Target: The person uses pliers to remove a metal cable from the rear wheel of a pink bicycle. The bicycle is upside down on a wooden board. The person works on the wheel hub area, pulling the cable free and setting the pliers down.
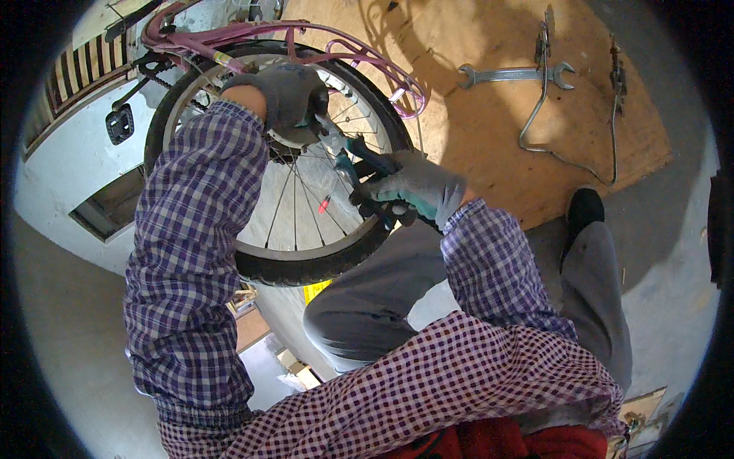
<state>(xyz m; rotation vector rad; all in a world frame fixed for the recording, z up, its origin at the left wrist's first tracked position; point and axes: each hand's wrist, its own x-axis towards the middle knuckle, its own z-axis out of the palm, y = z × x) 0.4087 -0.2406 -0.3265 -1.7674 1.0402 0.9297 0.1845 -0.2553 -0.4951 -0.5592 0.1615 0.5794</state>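
My left hand (290, 99), in a grey glove, is at the hub of a bicycle wheel (345, 258) with its fingers curled. What lies inside those fingers is hidden. My right hand (413, 187), gloved in grey and green, is closed around the dark handles of a pair of pliers (353, 157). The pliers' jaws point up and left and meet the fingers of my left hand near the hub. Thin spokes and a small red piece (324, 204) show below the tool. The pink bicycle frame (252, 30) runs above the wheel.
On the wooden board (489, 122) at right lie a double open-ended wrench (508, 75) and a bent metal rod (527, 126). A black pedal (119, 124) sticks out at left. My bent knee (359, 306) is close below the tyre; a dark shoe (585, 206) stands at the board's edge.
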